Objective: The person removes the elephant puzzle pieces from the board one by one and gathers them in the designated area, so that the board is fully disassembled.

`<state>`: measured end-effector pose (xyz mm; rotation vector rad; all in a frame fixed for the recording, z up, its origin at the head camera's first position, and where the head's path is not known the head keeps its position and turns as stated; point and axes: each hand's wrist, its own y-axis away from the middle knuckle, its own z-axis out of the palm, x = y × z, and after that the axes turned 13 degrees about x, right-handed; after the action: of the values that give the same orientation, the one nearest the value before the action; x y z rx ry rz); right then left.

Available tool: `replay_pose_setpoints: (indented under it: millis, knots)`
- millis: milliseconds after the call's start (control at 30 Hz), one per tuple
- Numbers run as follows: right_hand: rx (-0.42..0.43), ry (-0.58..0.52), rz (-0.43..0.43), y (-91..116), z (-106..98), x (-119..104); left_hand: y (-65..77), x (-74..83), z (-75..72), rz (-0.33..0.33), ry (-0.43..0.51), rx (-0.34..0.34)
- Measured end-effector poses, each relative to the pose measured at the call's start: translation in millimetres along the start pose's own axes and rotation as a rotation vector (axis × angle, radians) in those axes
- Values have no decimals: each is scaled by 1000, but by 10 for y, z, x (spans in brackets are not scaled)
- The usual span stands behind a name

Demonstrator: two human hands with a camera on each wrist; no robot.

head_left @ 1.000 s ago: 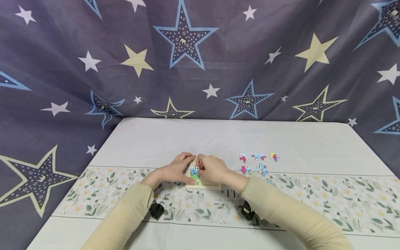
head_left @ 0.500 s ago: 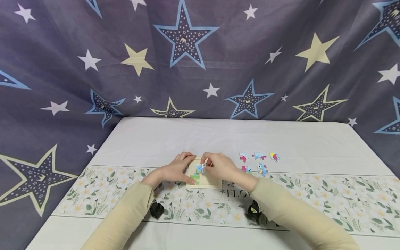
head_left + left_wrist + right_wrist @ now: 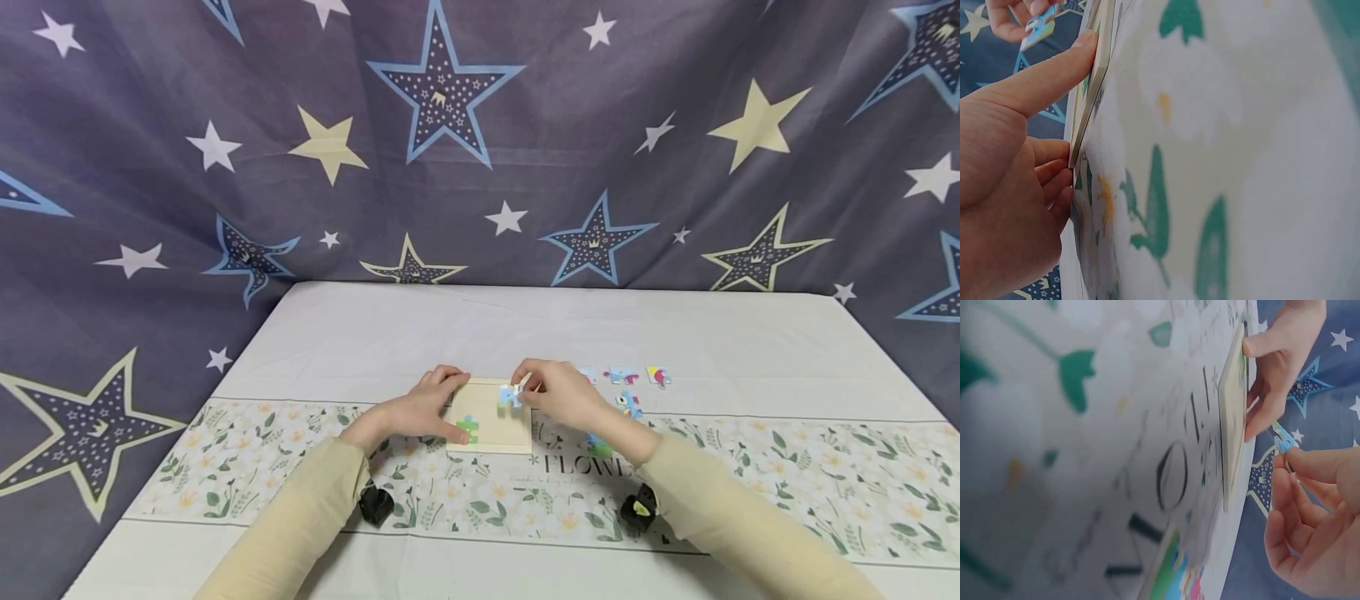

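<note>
A pale wooden puzzle tray (image 3: 497, 429) lies on the table, with a green-and-blue jigsaw piece (image 3: 468, 428) in its near left corner. My left hand (image 3: 420, 408) holds the tray's left side; in the left wrist view its thumb (image 3: 1054, 75) presses one edge while the other fingers touch farther along. Above the tray's far right part, my right hand (image 3: 570, 398) pinches a blue, white and green jigsaw piece (image 3: 510, 395) between thumb and fingertips. That jigsaw piece (image 3: 1284, 439) is raised off the tray and tilted in the right wrist view.
Several loose pieces lie to the right of the tray, among them a yellow-and-pink one (image 3: 658, 377), a blue one (image 3: 628, 406) and a green one (image 3: 600, 447). My right forearm partly covers this group. A floral strip (image 3: 465, 508) crosses the white table; a starry curtain (image 3: 480, 192) hangs behind.
My right hand has lifted the pinched jigsaw piece from the tray's left part and moved it rightward, uncovering more of the bare tray. The left hand has stayed in place.
</note>
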<state>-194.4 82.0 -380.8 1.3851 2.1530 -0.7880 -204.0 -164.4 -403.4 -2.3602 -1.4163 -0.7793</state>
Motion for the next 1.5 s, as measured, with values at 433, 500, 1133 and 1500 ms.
replay_pose_setpoints:
  millis: [433,500,1133,1500]
  knots:
    - [36,-31,66,190,-288,272,3,-12,-6,4,13,-6]
    - [41,-27,66,213,-335,312,4,-21,-7,1,15,-7]
    - [71,7,101,452,-730,691,3,-26,-6,7,18,-8]
    - [100,83,128,561,-921,873,5,-22,-4,7,8,-7]
